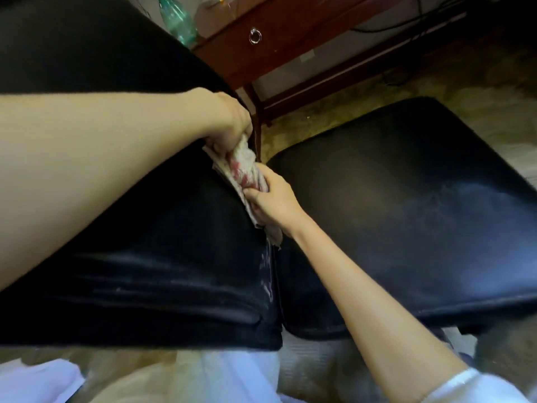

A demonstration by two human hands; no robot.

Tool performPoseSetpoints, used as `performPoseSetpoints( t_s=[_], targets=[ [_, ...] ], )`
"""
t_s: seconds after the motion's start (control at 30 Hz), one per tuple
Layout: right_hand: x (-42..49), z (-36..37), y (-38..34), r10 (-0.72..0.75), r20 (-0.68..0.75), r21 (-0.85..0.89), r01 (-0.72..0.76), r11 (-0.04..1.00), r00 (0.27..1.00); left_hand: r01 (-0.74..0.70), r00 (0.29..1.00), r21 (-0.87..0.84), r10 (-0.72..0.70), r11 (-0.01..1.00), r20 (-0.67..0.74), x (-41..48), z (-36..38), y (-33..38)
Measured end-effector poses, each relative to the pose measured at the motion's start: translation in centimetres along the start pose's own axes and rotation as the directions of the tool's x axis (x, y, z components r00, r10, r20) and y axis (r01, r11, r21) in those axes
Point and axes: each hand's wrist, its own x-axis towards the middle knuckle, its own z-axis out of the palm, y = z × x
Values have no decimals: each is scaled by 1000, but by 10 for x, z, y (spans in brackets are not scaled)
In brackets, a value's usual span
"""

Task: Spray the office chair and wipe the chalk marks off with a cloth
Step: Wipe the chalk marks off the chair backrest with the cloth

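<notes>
The black office chair fills the view: its backrest (162, 251) lies left and centre, its seat (406, 205) to the right. A white cloth with red print (244, 167) is bunched against the backrest's edge. My left hand (229, 120) grips the cloth's upper end. My right hand (273, 196) grips its lower end, pressing it on the chair edge. Pale chalk marks (267, 274) streak the backrest edge just below the cloth. A faint whitish smear (476, 193) shows on the seat. No spray bottle is visible.
A green plastic bottle (178, 18) stands behind the backrest at the top. A dark wooden desk with a ring-pull drawer (255, 36) is beyond the chair. Carpet (319, 112) lies between them. White fabric (226, 376) is at the bottom.
</notes>
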Motion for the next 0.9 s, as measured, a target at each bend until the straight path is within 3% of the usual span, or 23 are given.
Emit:
performPoseSetpoints(
  t_s=[0.4, 0.53, 0.9],
  targets=[
    [-165, 12, 22, 151, -105, 147, -134, 980, 983, -27, 965, -176, -20, 984, -262, -111, 38, 113],
    [-183, 19, 28, 152, -151, 210, -119, 970, 977, 44, 933, -217, -117, 975, -341, -129, 51, 136],
    [-175, 42, 40, 126, -301, 222, -59, 973, 945, 22, 900, -261, -133, 965, -415, -149, 70, 154]
  ],
)
